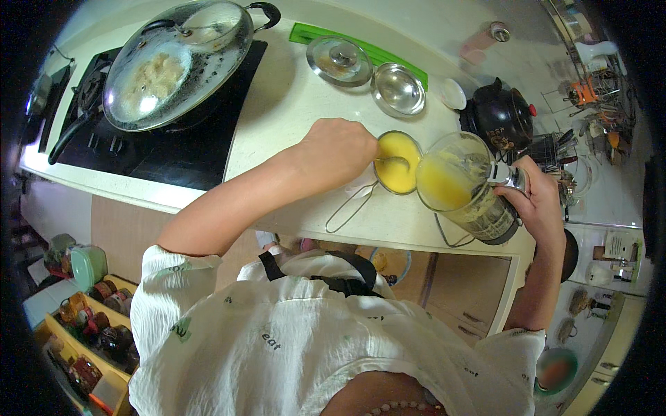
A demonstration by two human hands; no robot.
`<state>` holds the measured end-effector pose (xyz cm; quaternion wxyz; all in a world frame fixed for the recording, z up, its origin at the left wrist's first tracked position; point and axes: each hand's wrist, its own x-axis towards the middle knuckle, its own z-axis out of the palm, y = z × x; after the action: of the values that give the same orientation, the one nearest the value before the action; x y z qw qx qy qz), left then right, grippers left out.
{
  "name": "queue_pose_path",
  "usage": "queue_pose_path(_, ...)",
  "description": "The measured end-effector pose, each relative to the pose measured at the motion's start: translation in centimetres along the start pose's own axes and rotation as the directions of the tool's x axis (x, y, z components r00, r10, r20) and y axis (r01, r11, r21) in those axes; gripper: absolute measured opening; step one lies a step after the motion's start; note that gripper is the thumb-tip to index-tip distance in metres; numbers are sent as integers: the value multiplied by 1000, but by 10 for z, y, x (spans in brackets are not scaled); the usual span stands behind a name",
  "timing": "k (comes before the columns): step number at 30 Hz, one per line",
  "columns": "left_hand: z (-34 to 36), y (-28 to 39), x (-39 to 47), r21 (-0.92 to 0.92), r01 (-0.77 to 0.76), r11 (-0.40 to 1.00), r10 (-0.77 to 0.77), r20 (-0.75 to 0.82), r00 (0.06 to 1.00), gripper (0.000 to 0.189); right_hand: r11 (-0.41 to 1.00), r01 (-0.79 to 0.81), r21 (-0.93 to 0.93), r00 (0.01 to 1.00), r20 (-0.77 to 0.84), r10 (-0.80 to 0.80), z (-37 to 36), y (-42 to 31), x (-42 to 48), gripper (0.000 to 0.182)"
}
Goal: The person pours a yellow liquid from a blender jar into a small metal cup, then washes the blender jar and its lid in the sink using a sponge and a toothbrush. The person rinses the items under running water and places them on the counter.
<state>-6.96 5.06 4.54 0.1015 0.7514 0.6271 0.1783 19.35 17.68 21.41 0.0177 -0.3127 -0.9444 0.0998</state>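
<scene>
My left hand is closed around a metal spoon whose bowl lies in yellow liquid. That liquid fills a round metal-rimmed vessel; a looped wire handle reaches from its rim towards the counter's front edge. With my right hand I grip the handle of a clear blender jug, tilted with its mouth beside the vessel. Yellow liquid and froth coat its inside. Behind the vessel stand an empty steel bowl and a glass lid.
A lidded pan stands on the black cooktop at left. A green strip, a small white bowl and a black pot line the counter's back. Utensils are at right, and an open drawer with jars is below left.
</scene>
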Motion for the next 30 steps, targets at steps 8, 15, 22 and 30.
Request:
queue_pose_path(8, 9, 2, 2, 81, -6, 997, 3, 44, 999, 14, 998, -43, 38, 998, 38, 42, -1, -8, 1, 28)
queue_pose_path(15, 20, 3, 9, 100, -25, 995, 28, -24, 999, 14, 998, 2, -59, 1000, 24, 0, -3, -6, 3, 32)
queue_pose_path(22, 3, 9, -6, 146, -3, 989, 18, -102, 995, 22, 1000, 14, -6, 999, 50, -14, -4, -4, 10, 32)
queue_pose_path(30, -4, 14, -18, 68, -13, 998, 29, -233, 972, 21, 982, 143, -121, 979, 161, -123, -4, -14, 29, 32)
